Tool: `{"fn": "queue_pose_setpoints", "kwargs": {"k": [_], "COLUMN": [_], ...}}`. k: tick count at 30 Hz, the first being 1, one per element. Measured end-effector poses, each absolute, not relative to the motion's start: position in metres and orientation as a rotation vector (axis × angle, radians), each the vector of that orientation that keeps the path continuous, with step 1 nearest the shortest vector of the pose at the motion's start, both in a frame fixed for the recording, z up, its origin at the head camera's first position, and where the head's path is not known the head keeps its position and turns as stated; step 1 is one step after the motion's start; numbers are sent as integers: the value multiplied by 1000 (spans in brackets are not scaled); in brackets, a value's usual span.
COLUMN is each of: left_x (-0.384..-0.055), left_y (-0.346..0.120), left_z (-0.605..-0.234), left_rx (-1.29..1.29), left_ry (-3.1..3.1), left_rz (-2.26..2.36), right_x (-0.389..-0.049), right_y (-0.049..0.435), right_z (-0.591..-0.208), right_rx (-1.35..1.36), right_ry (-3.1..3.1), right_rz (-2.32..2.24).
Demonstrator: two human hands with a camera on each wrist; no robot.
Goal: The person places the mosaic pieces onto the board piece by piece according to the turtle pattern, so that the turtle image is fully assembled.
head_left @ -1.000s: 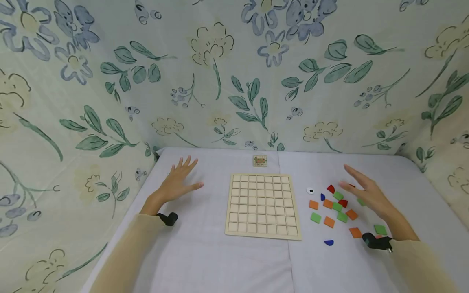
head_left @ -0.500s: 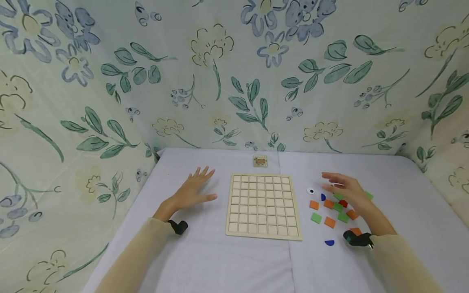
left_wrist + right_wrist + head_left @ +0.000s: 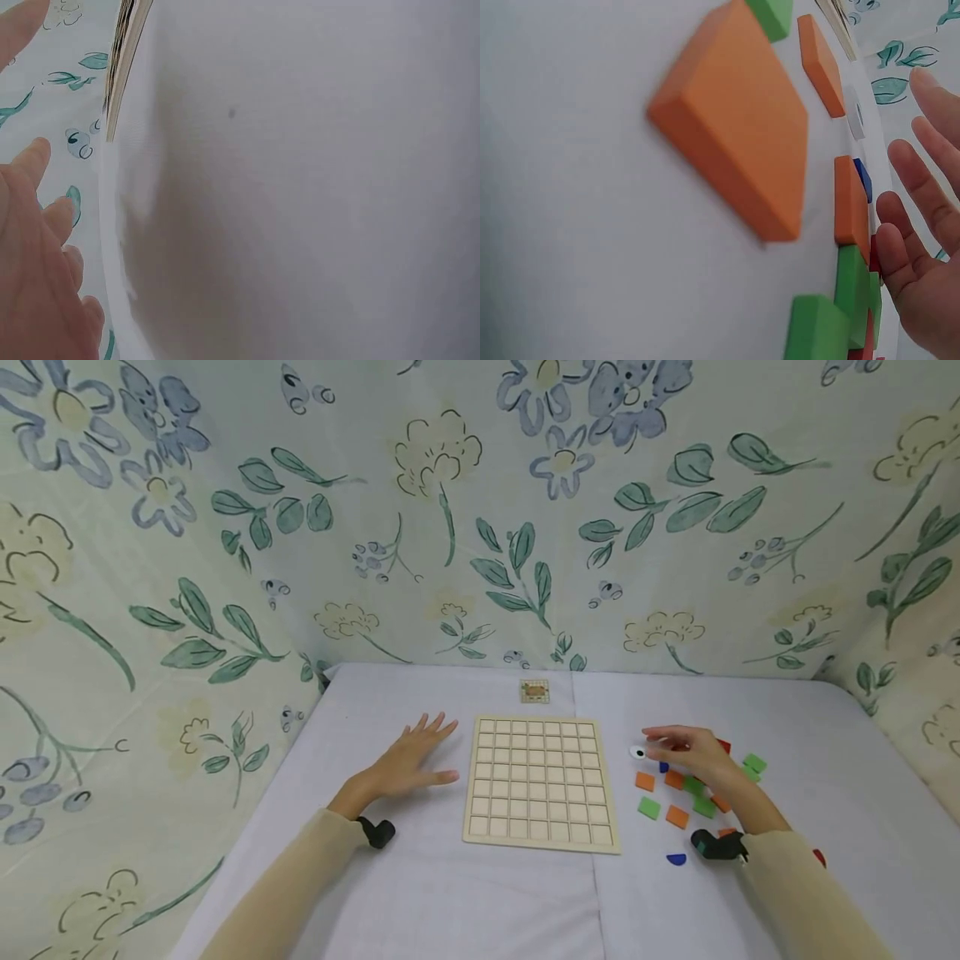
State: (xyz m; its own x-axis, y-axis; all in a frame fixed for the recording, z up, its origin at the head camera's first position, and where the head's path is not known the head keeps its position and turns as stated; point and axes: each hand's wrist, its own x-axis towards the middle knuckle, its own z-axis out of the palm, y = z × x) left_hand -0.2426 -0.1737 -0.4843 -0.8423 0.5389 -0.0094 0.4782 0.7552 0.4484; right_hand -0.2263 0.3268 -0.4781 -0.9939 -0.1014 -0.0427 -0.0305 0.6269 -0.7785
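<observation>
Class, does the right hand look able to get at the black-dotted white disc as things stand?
Probably yes. The right hand is close to the white disc, which lies on the cloth with nothing seen on top; the nearest orange tile does not cover it.

Showing pale, matt and wood-like on the grid board [image 3: 542,783], looking smooth right across. Going smooth and matt to the right too, on the orange tile [image 3: 742,127] and the green tile [image 3: 648,808], not revealing whether painted wood or plastic. Spreading out near in matt white cloth, creasing lightly, on the tablecloth [image 3: 435,902]. Hanging far and left in matt printed fabric, on the floral drape [image 3: 315,560].
</observation>
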Motion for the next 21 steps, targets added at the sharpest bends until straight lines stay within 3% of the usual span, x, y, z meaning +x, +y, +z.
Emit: {"fn": "queue_pose_setpoints", "kwargs": {"k": [21], "left_x": [-243], "left_y": [-160], "left_z": [-494], "left_rx": [862], "left_ry": [2766], "left_rz": [499], "right_x": [-233], "right_y": [321], "right_z": [-484], "right_rx": [-113], "right_ry": [2718], "right_rz": [-1211]}}
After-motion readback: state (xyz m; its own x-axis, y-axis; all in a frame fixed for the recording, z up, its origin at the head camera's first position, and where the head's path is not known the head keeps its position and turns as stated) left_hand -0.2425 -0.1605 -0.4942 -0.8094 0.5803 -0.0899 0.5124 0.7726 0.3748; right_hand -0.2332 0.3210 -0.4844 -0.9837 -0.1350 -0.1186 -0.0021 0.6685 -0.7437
